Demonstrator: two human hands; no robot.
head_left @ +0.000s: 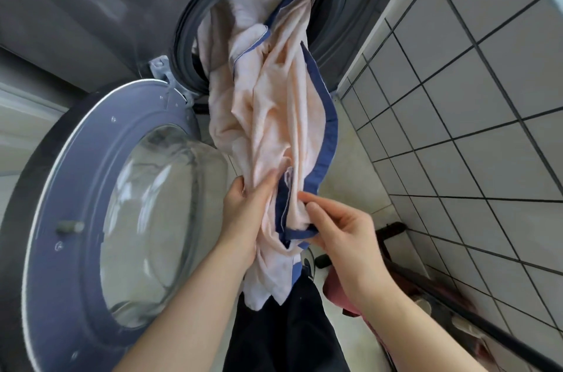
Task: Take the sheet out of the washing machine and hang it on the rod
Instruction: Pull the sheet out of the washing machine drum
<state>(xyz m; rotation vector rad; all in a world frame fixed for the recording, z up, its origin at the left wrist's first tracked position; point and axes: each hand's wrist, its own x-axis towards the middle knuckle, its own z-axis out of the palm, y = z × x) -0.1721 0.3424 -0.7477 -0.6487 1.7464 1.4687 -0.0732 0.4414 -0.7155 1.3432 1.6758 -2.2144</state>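
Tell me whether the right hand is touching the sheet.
Touching. The head view shows the right hand pinching the sheet at its blue edge, thumb and fingertips pressed into the fabric.

The sheet (274,103) is soft matt cloth, pale peach with blue trim. The washing machine (100,9) looks smooth grey metal; its door (91,189) has glossy glass. At right, the wall tiles (457,97) shine.

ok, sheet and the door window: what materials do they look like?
Sheet: soft woven fabric, likely cotton, matte peach with blue border; it creases and drapes. Door window: clear glossy bowl, probably glass, possibly plastic; see-through with bright reflections.
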